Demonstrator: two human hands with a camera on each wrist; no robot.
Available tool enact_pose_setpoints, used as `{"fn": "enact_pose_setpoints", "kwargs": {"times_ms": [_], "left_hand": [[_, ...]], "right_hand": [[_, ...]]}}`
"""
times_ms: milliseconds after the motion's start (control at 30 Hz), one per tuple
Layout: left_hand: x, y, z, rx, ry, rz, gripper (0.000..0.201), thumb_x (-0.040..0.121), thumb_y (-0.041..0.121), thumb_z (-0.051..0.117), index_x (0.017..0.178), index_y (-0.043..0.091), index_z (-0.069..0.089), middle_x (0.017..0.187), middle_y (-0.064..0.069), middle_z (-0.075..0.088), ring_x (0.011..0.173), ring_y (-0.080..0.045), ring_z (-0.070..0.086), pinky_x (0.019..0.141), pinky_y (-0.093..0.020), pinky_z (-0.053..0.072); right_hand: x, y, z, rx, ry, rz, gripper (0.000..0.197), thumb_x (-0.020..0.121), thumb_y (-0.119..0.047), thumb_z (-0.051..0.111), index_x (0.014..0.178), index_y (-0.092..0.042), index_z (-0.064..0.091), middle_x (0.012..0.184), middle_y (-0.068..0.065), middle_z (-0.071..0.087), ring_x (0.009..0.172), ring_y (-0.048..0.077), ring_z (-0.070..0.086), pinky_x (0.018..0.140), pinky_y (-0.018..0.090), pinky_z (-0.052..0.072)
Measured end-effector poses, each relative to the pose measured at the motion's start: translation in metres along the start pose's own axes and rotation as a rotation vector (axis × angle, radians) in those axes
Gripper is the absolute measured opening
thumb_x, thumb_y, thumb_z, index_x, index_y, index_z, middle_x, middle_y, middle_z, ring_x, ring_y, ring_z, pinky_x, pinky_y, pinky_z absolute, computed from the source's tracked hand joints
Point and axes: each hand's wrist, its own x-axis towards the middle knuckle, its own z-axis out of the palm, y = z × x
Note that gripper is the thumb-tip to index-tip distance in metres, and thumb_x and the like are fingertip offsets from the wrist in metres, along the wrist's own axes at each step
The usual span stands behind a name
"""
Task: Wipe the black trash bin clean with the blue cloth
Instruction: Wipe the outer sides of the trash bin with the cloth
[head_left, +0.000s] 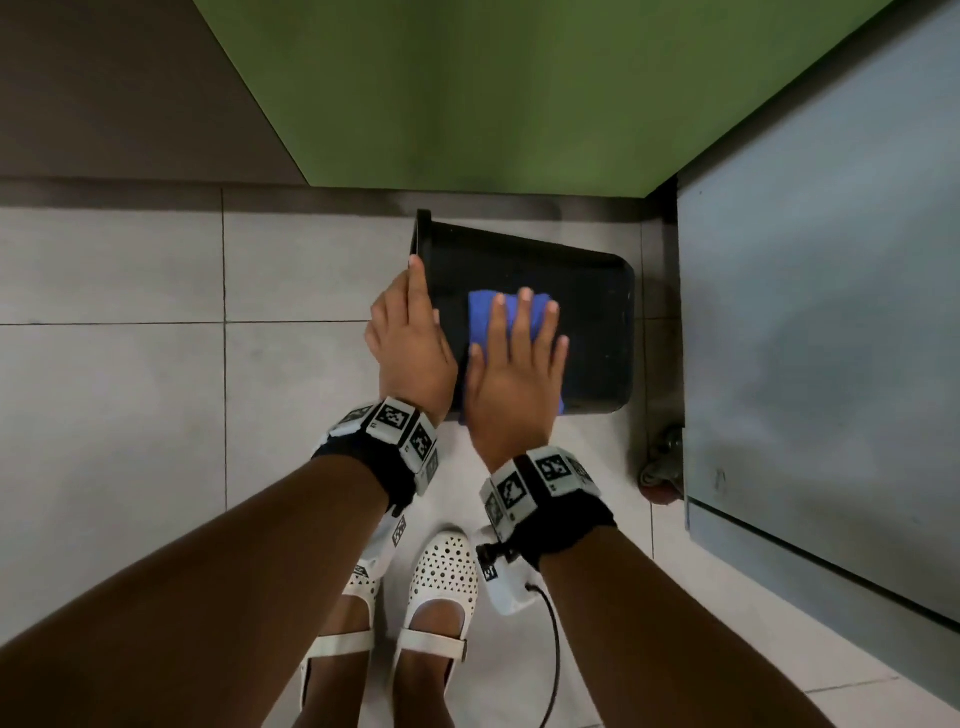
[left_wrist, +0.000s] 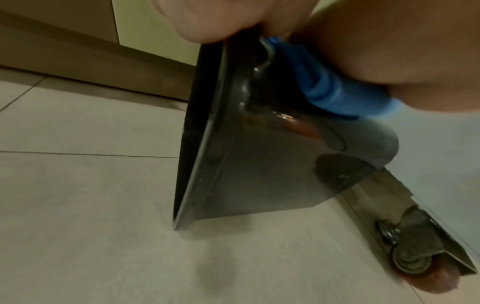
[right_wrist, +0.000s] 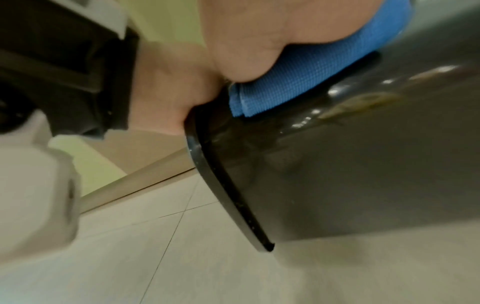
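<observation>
Nearest you: your feet in white shoes (head_left: 441, 587) on the pale tiled floor (head_left: 130, 415).

Right hand (head_left: 511, 384): laid flat, fingers straight and slightly spread, pressing the blue cloth (head_left: 485, 312) onto the upturned side wall of the black trash bin (head_left: 587, 332). Cloth is folded, and sits toward the rim end of that wall.

Left hand (head_left: 413, 343): at the bin's rim (head_left: 422, 228), fingers lying along its edge. Whether they curl over the lip cannot be told from any view; the left wrist view shows only a fingertip against the rim.

Bin position: lying on its side on the floor, just before the green wall (head_left: 493, 93), close beside a grey wheeled cabinet (head_left: 831, 338) whose caster (head_left: 665, 467) stands near the base end.

Risks, judged:
- The bin rests on a narrow edge; downward pressure off-centre could rock or roll it if your left hand loosens.
- A stroke toward the base could shove it against the cabinet.
- The cloth may slip or unfold under a flat palm.

Orientation: long axis runs left to right across your view; mouth faces your left, base right.
</observation>
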Motion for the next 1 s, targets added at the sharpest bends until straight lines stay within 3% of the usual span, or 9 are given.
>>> {"fn": "enact_pose_setpoints", "kwargs": {"times_ms": [67, 133, 200, 333, 467, 533, 633, 800, 1000], "left_hand": [[0.0, -0.001, -0.001, -0.014, -0.001, 0.04, 0.058, 0.091, 0.012, 0.039, 0.145, 0.004, 0.017, 0.15, -0.016, 0.027, 0.136, -0.031, 0.026, 0.114, -0.042, 0.021], [0.001, -0.003, 0.0, -0.043, 0.013, 0.097, 0.056, 0.089, 0.014, 0.029, 0.142, -0.003, 0.022, 0.148, -0.022, 0.029, 0.135, -0.036, 0.03, 0.114, -0.04, 0.023], [0.0, -0.003, 0.001, -0.048, 0.021, 0.11, 0.054, 0.089, 0.009, 0.027, 0.141, -0.005, 0.022, 0.147, -0.024, 0.03, 0.132, -0.039, 0.033, 0.112, -0.037, 0.024], [-0.001, 0.0, 0.0, -0.047, 0.023, 0.077, 0.055, 0.091, -0.003, 0.033, 0.144, 0.0, 0.017, 0.148, -0.019, 0.029, 0.124, -0.036, 0.035, 0.108, -0.032, 0.028], [-0.005, 0.001, 0.0, -0.066, -0.004, 0.043, 0.06, 0.09, -0.005, 0.034, 0.145, 0.004, 0.012, 0.149, -0.017, 0.026, 0.124, -0.032, 0.034, 0.107, -0.03, 0.027], [-0.004, 0.001, -0.001, -0.07, -0.004, 0.056, 0.059, 0.09, -0.004, 0.033, 0.145, 0.002, 0.013, 0.149, -0.018, 0.026, 0.122, -0.034, 0.036, 0.106, -0.033, 0.029], [-0.002, -0.002, -0.002, -0.077, -0.012, 0.07, 0.056, 0.091, 0.01, 0.028, 0.145, 0.003, 0.016, 0.15, -0.017, 0.026, 0.123, -0.035, 0.036, 0.105, -0.04, 0.031], [-0.006, -0.008, -0.001, -0.065, -0.01, 0.071, 0.062, 0.087, 0.03, 0.014, 0.145, 0.008, 0.018, 0.151, -0.012, 0.028, 0.128, -0.03, 0.033, 0.105, -0.037, 0.028], [0.0, -0.007, 0.0, -0.076, 0.002, 0.037, 0.056, 0.09, 0.024, 0.02, 0.145, 0.011, 0.02, 0.15, -0.008, 0.031, 0.124, -0.032, 0.035, 0.101, -0.037, 0.03]], "right_hand": [[0.012, -0.006, -0.007, -0.024, -0.035, -0.128, 0.054, 0.095, -0.035, 0.02, 0.144, -0.013, 0.03, 0.151, 0.013, 0.029, 0.14, 0.035, 0.022, 0.112, 0.046, 0.016], [0.036, -0.001, -0.014, -0.005, -0.06, -0.217, 0.052, 0.098, -0.035, 0.021, 0.147, -0.018, 0.021, 0.155, 0.008, 0.019, 0.144, 0.03, 0.011, 0.115, 0.045, 0.009], [0.059, 0.013, -0.021, 0.024, -0.057, -0.195, 0.051, 0.1, -0.035, 0.025, 0.148, -0.021, 0.016, 0.157, 0.005, 0.012, 0.145, 0.027, 0.003, 0.116, 0.046, 0.006], [0.072, 0.054, -0.027, 0.028, -0.042, 0.091, 0.053, 0.1, -0.037, 0.023, 0.149, -0.022, 0.008, 0.157, 0.007, 0.007, 0.144, 0.029, 0.0, 0.116, 0.049, 0.005], [0.04, 0.059, -0.02, 0.055, -0.012, 0.363, 0.054, 0.1, -0.037, 0.019, 0.149, -0.02, 0.003, 0.158, 0.008, -0.001, 0.144, 0.03, -0.006, 0.116, 0.048, 0.0], [0.022, 0.041, -0.016, 0.064, -0.042, 0.312, 0.054, 0.1, -0.036, 0.018, 0.149, -0.021, 0.0, 0.158, 0.007, -0.004, 0.144, 0.03, -0.009, 0.115, 0.045, -0.004], [0.011, 0.013, -0.012, 0.02, -0.09, 0.056, 0.054, 0.099, -0.038, 0.015, 0.149, -0.022, 0.003, 0.158, 0.005, -0.002, 0.144, 0.03, -0.007, 0.112, 0.043, -0.006], [0.065, -0.006, -0.026, -0.006, -0.097, -0.312, 0.049, 0.101, -0.036, 0.024, 0.148, -0.027, 0.016, 0.157, -0.002, 0.012, 0.145, 0.024, 0.001, 0.116, 0.047, 0.006], [0.117, -0.009, -0.038, 0.044, -0.221, -0.086, 0.047, 0.1, -0.036, 0.019, 0.146, -0.027, 0.022, 0.155, -0.003, 0.022, 0.145, 0.024, 0.001, 0.115, 0.051, 0.006]]}}
